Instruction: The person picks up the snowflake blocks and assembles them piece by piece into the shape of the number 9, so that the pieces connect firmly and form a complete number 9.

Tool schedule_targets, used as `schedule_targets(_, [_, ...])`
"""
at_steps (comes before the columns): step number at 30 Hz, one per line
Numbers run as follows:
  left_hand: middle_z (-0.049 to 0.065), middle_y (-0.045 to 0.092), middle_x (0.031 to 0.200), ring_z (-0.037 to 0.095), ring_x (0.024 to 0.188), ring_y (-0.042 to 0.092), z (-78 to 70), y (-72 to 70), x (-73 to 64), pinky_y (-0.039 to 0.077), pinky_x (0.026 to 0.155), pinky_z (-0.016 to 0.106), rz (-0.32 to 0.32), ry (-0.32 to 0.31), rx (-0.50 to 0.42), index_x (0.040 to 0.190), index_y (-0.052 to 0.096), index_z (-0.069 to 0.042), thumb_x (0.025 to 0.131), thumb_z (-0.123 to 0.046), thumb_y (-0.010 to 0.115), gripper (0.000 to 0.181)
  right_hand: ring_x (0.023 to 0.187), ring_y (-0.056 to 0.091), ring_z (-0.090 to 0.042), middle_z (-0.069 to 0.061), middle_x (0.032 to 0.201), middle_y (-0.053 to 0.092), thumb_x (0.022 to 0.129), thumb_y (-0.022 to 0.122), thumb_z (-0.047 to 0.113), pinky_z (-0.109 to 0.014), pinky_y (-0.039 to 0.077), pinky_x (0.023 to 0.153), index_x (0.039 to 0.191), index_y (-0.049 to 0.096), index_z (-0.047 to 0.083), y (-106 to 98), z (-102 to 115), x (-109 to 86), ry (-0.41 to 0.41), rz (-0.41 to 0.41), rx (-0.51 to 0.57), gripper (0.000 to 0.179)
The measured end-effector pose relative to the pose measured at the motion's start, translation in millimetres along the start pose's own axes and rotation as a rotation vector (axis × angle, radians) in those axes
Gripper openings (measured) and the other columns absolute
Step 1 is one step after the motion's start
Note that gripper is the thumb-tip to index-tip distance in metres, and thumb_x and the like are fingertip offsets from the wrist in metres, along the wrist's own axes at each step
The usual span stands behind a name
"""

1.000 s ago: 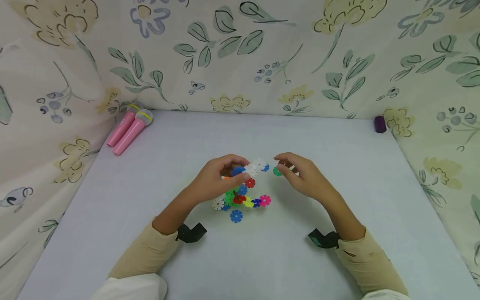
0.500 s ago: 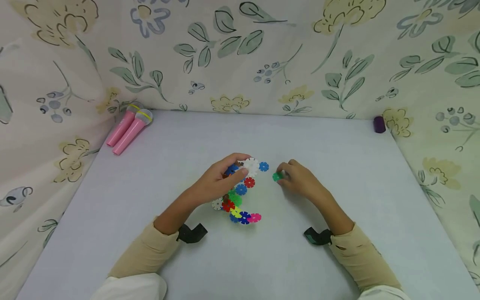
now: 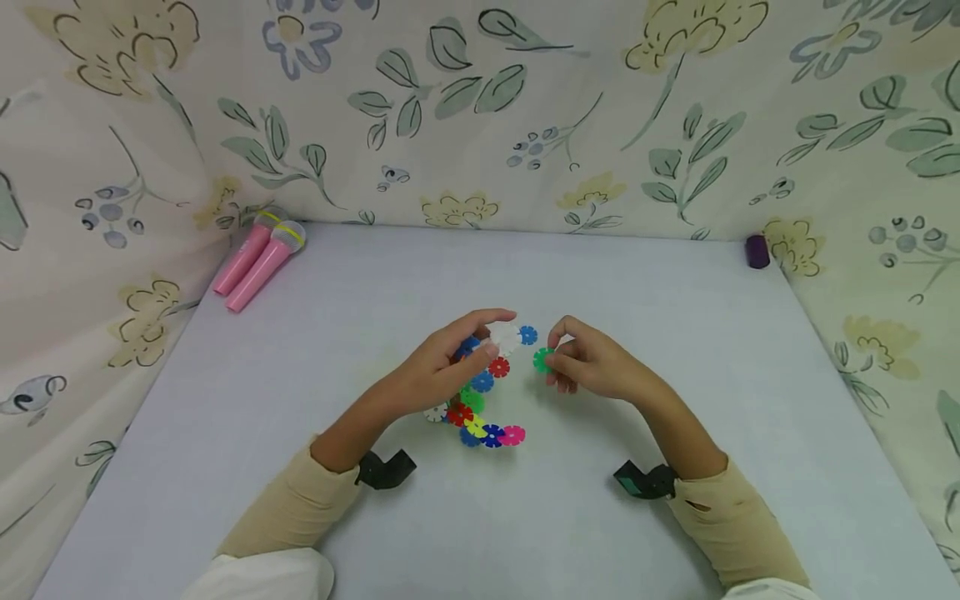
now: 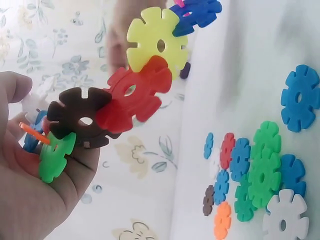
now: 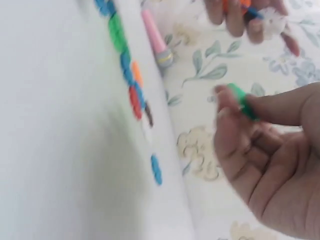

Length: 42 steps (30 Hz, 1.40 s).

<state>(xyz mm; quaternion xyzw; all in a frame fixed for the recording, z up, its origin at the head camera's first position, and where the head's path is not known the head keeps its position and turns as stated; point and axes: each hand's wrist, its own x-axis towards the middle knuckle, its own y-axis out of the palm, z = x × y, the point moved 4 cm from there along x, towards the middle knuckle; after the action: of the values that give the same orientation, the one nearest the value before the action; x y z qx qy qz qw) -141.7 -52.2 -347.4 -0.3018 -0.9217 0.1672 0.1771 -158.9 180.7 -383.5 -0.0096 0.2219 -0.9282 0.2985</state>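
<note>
My left hand (image 3: 442,358) holds a chain of slotted plastic flower discs between thumb and fingers. In the left wrist view the chain runs from a green disc (image 4: 56,157) by the palm through a brown disc (image 4: 72,120), a red disc (image 4: 135,95) and a yellow disc (image 4: 150,37) to a dark blue disc (image 4: 200,15). A pink disc (image 3: 513,435) ends it in the head view. A white disc (image 5: 274,24) shows at the left fingertips. Just to the right, my right hand (image 3: 596,358) pinches a single green disc (image 3: 543,360), raised above the table.
Several loose discs lie on the white table (image 3: 675,292) beneath the left hand, among them a blue disc (image 3: 528,335) and a red disc (image 3: 498,367). Two pink toy microphones (image 3: 262,262) lie at the back left. A dark purple object (image 3: 757,252) sits at the back right corner.
The chain's pink end has swung down toward the person. My right fingers have closed on the green disc and carried it slightly left and nearer.
</note>
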Motion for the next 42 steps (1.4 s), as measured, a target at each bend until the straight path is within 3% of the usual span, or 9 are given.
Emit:
schedule_targets(2, [-0.001,0.055,0.107,0.018,0.089,0.054,0.7,0.9,0.3,0.052,0.064,0.034,-0.003,0.011,0.007,0.150,0.045,-0.023,0.103,-0.022,0.053,0.047,0.066,0.060,-0.042,-0.025,0.083,0.067,0.102,0.055,0.004,-0.034,0.057,0.063,0.114,0.045,0.001,0.7,11.4,-4.2,-0.077,0.005,0.148,0.016])
schedule_targets(5, [-0.002,0.057,0.114,0.017,0.094,0.054,0.0,3.3,0.9,0.053,0.067,0.035,0.003,0.034,0.011,0.149,0.046,-0.020,0.103,-0.021,0.054,0.046,0.064,0.060,-0.035,-0.022,0.081,0.065,0.103,0.052,0.003,-0.033,0.057,0.064,0.115,0.046,-0.001,1.4,24.5,-10.0,-0.171,0.023,0.310,0.014])
schedule_targets(12, [0.002,0.052,0.138,0.015,0.100,0.057,-1.5,12.1,0.1,0.053,0.083,0.035,0.057,0.086,-0.008,0.146,0.051,-0.017,0.104,-0.019,0.053,0.042,0.065,0.062,-0.019,-0.007,0.079,0.068,0.103,0.046,-0.001,-0.028,0.056,0.065,0.113,0.051,0.005,10.1,33.7,-14.5,-0.222,0.151,0.553,0.013])
schedule_targets(18, [-0.004,0.054,0.131,0.015,0.101,0.051,-1.9,14.1,-0.5,0.050,0.080,0.035,0.065,0.102,0.000,0.144,0.053,-0.021,0.104,-0.021,0.052,0.040,0.063,0.061,-0.016,-0.003,0.079,0.066,0.103,0.044,-0.003,-0.025,0.054,0.063,0.111,0.055,0.006,14.7,37.0,-15.6,-0.256,0.236,0.646,0.016])
schedule_targets(25, [-0.005,0.047,0.085,0.013,0.087,0.045,-5.2,16.5,-0.9,0.042,0.064,0.031,0.054,0.196,0.058,0.146,0.054,-0.020,0.104,-0.020,0.051,0.042,0.062,0.061,-0.011,-0.001,0.078,0.066,0.106,0.048,0.007,-0.023,0.053,0.061,0.110,0.057,0.009,20.3,35.6,-13.6,-0.258,0.283,0.747,0.010])
schedule_targets(30, [-0.005,0.047,0.089,0.011,0.084,0.045,-3.5,20.2,-0.5,0.042,0.061,0.028,0.061,0.221,0.113,0.149,0.050,-0.019,0.105,-0.019,0.051,0.045,0.062,0.063,-0.009,0.000,0.076,0.067,0.105,0.048,0.006,-0.022,0.053,0.061,0.108,0.055,0.010,24.7,30.6,-11.1,-0.199,0.285,0.831,0.008])
schedule_targets(35, [-0.006,0.057,0.101,0.010,0.085,0.050,-3.0,12.8,1.7,0.047,0.066,0.029,0.048,0.193,0.135,0.147,0.052,-0.020,0.104,-0.021,0.053,0.043,0.060,0.062,-0.012,-0.003,0.074,0.067,0.104,0.050,0.005,-0.024,0.053,0.061,0.109,0.052,0.009,25.2,28.2,-7.4,-0.159,0.196,0.788,0.006])
schedule_targets(39, [-0.005,0.062,0.108,0.011,0.088,0.055,-3.3,-0.6,-0.2,0.052,0.073,0.029,0.058,0.121,0.130,0.143,0.055,-0.018,0.103,-0.020,0.055,0.040,0.057,0.060,-0.018,-0.009,0.073,0.065,0.107,0.049,0.013,-0.028,0.054,0.059,0.110,0.052,0.005,24.7,21.4,-1.6,-0.114,0.076,0.636,0.010])
schedule_targets(42, [-0.004,0.064,0.107,0.012,0.090,0.059,-4.3,-11.3,-3.1,0.055,0.075,0.031,0.065,0.054,0.107,0.140,0.056,-0.019,0.102,-0.019,0.054,0.038,0.058,0.058,-0.022,-0.016,0.076,0.064,0.107,0.049,0.016,-0.030,0.054,0.057,0.111,0.054,0.002,25.5,13.6,2.5,-0.099,-0.003,0.447,0.015])
